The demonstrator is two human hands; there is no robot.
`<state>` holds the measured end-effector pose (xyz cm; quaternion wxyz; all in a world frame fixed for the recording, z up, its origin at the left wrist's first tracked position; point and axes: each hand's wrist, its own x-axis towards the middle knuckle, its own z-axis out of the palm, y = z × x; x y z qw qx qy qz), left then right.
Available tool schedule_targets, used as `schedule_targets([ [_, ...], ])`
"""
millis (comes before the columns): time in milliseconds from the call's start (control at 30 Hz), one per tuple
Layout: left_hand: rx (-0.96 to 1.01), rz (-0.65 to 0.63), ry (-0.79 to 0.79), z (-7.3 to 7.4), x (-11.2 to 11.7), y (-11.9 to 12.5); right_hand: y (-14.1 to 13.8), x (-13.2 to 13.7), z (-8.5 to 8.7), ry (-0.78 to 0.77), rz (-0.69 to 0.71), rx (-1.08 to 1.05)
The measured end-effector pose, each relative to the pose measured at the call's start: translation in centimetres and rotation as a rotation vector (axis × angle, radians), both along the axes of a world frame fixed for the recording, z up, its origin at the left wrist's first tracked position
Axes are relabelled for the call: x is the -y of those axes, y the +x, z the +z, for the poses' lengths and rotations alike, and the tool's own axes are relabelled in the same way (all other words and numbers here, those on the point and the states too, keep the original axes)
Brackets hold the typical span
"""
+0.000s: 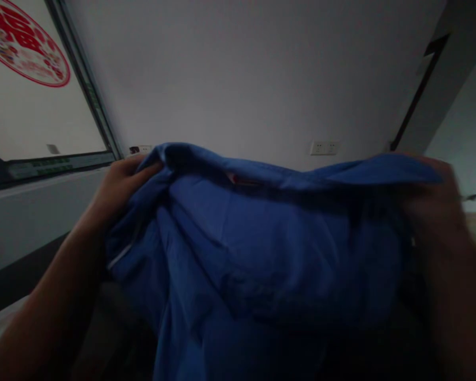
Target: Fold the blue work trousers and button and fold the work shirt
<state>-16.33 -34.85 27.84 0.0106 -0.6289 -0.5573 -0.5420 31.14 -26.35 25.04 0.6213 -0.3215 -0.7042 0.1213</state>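
A blue jacket [254, 233] hangs stretched between both hands in front of me, its collar edge uppermost. A small red and white label shows inside the neck. My left hand [122, 180] is closed on the jacket's upper left edge, thumb on the near side. At the upper right edge, my right hand [436, 196] grips the cloth, blurred and partly covered by a fold. Below the left hand, a thin white strip shows on the cloth. The jacket's lower part fades into dark shadow.
Behind the jacket stands a plain wall with a double socket [324, 148]. On the left is a window bearing a round red decoration [26, 45], with a sill [43, 182] below. A dark bar [418, 95] slants along the right. The room is dim.
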Motion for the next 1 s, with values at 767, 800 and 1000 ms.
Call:
schedule_targets([
  [767, -0.739, -0.020, -0.788, -26.1, -9.1, 1.2, -8.7, -6.1, -25.2, -0.386, -0.036, 1.133],
  [800, -0.755, -0.019, -0.790, -26.7, -9.0, 1.1, -8.8, -6.3, -25.8, -0.418, -0.061, 1.155],
  [1000, -0.819, -0.025, -0.742, -27.6, -11.9, -1.1, -9.6, -8.7, -26.5, -0.459, -0.146, 1.124],
])
